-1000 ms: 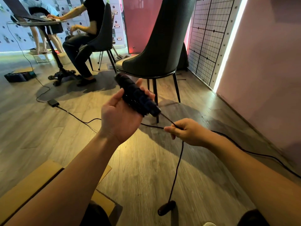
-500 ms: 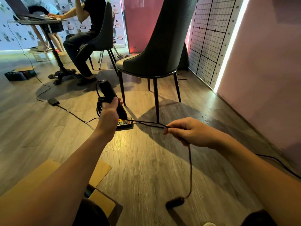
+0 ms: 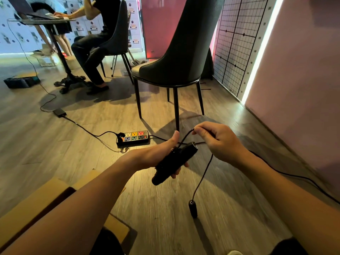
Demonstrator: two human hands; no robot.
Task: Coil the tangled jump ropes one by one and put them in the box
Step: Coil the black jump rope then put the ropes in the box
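A power strip (image 3: 134, 138) lies near a chair (image 3: 176, 57).

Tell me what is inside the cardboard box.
Of the cardboard box, only a dark inner strip shows beside the left forearm, which covers the rest; contents cannot be told.

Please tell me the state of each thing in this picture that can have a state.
Left hand: grips handle.
Right hand: pinches cord.
Cord: loops up from handle, then hangs slack.
Second handle: upright at cord's end, at or just above floor.
Box: flaps open.
Power strip: on floor, one plug in.
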